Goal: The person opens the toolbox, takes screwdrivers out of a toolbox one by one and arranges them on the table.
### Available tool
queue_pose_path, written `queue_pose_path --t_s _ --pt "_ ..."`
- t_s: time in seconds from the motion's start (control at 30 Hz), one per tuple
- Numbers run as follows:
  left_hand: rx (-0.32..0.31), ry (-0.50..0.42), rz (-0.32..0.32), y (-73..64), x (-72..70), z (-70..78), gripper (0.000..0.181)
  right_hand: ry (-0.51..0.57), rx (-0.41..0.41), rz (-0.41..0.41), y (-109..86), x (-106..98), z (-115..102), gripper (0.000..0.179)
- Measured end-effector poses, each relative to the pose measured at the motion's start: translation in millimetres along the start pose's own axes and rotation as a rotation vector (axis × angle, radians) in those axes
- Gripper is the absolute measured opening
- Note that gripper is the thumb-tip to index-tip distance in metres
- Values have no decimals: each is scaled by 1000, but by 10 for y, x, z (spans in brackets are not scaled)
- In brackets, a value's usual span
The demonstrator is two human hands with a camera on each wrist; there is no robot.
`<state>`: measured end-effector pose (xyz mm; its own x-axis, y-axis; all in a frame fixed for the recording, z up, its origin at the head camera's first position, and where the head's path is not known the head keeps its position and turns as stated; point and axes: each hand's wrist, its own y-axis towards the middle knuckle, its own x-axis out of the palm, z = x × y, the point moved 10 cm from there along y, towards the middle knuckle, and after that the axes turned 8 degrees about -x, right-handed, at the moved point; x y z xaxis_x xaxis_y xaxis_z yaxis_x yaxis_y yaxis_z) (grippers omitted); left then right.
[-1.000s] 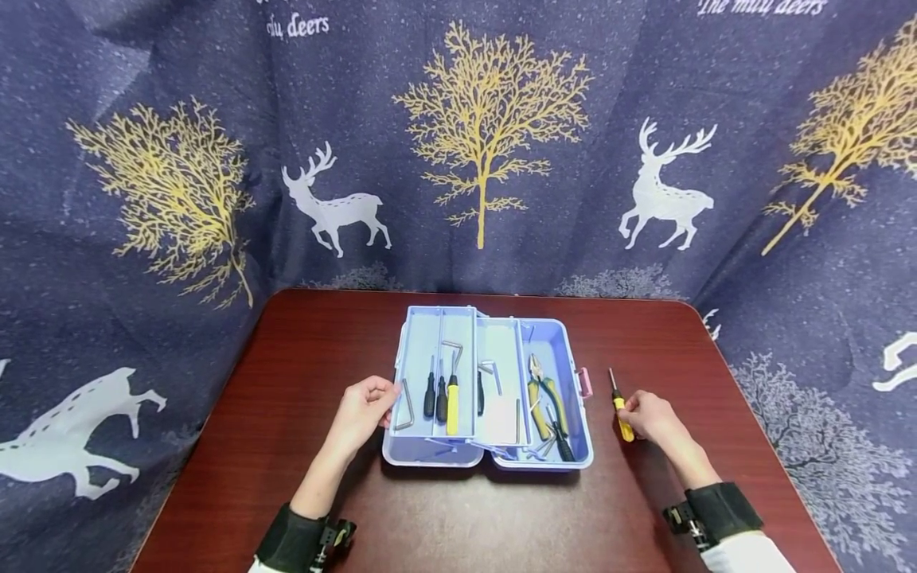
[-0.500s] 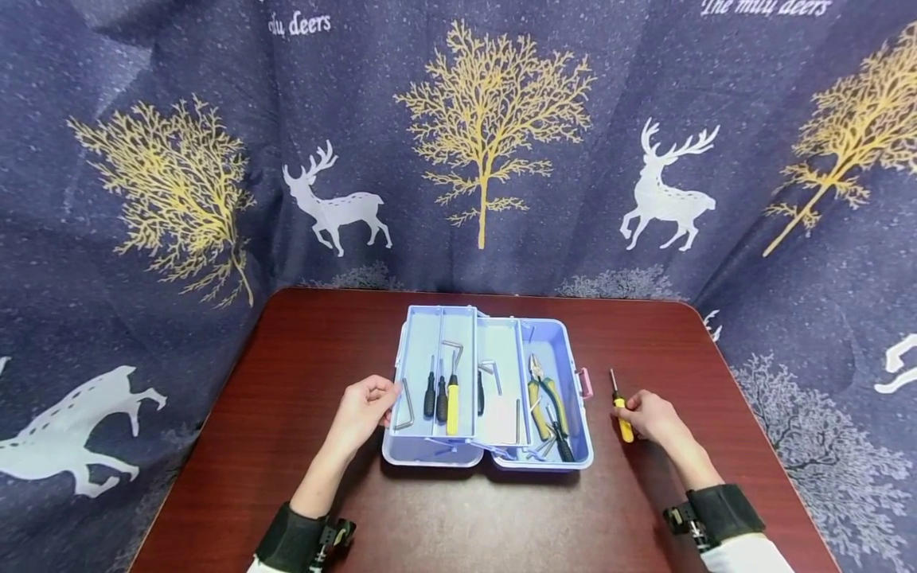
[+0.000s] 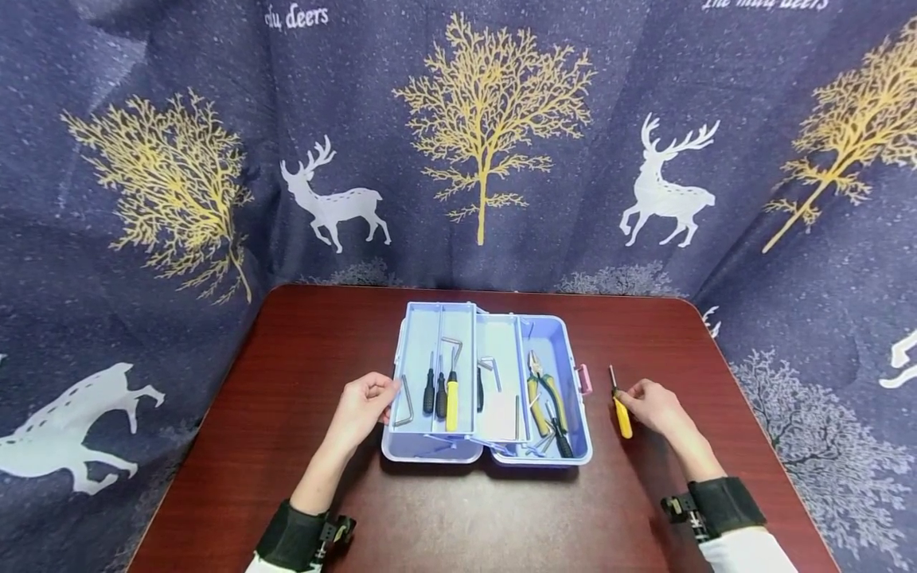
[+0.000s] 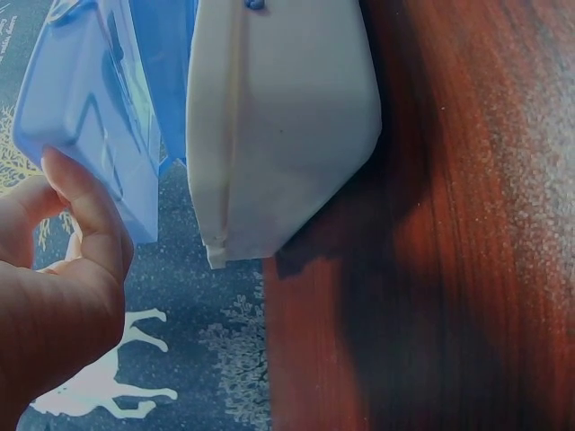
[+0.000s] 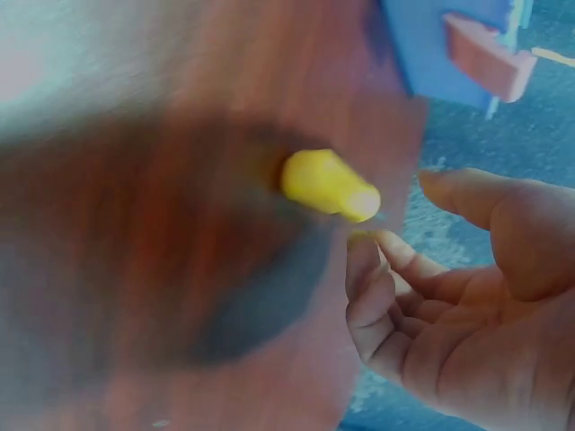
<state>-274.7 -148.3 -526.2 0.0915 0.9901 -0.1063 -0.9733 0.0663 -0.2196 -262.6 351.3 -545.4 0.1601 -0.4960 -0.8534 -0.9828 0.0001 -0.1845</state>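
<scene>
From my end, I see a dark blue curtain (image 3: 544,267) printed with deer and trees hanging behind the reddish-brown table (image 3: 301,350). Near the table's middle stands a light blue cantilever toolbox (image 3: 432,454), its upper tray (image 3: 421,334) swung out to the left. My left hand (image 3: 361,403) pinches that tray's left edge. My right hand (image 3: 655,406) is at the loose yellow-and-black screwdriver (image 3: 622,418), right of the toolbox, shaft pointing away; the wrist view has thumb and forefinger parted beside its blurred handle, so I cannot tell whether they grip it. Pliers (image 3: 555,395) lie in the toolbox's right-hand well. The upper tray carries a yellow-handled screwdriver (image 3: 452,406), two black-handled ones beside it, and a hex key (image 3: 408,402) along the left. A pink latch (image 3: 584,380) juts from the toolbox's right side.
</scene>
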Motion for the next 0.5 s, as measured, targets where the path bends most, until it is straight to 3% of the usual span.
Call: queue_pose_path --t_s 0.23,0.5 --pt "13 10 -3 18 -11 -3 17 17 -59 57 31 -143 -369 32" --pt "10 15 2 5 -26 -33 17 61 -307 118 84 -233 -1427 17"
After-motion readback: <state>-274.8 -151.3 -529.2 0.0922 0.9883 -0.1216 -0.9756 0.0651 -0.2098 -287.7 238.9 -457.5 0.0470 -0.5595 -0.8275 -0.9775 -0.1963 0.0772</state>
